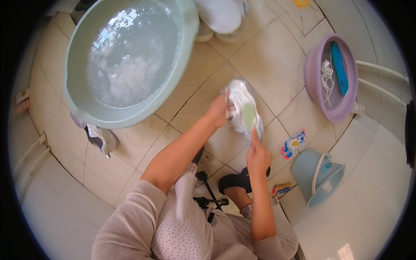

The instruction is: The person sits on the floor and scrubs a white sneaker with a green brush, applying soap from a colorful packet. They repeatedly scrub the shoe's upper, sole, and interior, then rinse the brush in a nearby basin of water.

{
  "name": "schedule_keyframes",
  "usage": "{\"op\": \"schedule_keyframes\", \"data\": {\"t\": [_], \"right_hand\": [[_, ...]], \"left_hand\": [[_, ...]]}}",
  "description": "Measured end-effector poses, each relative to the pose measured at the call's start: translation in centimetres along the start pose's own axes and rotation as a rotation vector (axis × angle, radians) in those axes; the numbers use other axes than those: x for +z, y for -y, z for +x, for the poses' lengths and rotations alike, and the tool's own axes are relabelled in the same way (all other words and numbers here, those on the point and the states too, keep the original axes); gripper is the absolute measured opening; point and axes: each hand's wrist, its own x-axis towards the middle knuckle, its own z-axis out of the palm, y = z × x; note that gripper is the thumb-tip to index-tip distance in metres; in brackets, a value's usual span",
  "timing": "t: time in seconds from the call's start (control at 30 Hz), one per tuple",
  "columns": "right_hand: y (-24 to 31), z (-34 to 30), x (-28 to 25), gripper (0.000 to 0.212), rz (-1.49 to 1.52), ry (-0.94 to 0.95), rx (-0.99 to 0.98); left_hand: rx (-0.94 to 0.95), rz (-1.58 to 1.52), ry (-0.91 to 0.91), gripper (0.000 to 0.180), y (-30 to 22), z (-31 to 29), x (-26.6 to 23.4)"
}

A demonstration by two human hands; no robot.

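Note:
A white shoe [238, 92] is held up over the tiled floor, in front of me. My left hand [218, 112] grips its side, with the fingers partly hidden behind the shoe. My right hand [259, 157] is closed on the handle of a brush with a pale green back [248, 115]. The brush lies against the shoe, and its bristles are hidden beneath. Motion slightly blurs the lower part of the shoe.
A large green basin [182, 82] of sudsy water stands far left, with a grey-and-white shoe [102, 138] beside it and white shoes [221, 17] beyond. At right are a purple basin [313, 73] with white laces [327, 80] and a teal strip [339, 69], a tipped blue bucket [304, 171] and a colourful packet [294, 143].

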Motion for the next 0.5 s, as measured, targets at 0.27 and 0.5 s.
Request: {"op": "schedule_keyframes", "data": {"t": [0.27,0.5], "right_hand": [[0.5,2.8,-0.2,0.053,0.024,-0.023,-0.064],[3.3,5.6,-0.6,0.051,-0.029,0.079,-0.032]], "left_hand": [[0.007,0.046,0.008,0.037,-0.4,0.8,-1.2],[0.002,0.127,0.049,0.037,0.7,2.7,-1.8]]}}
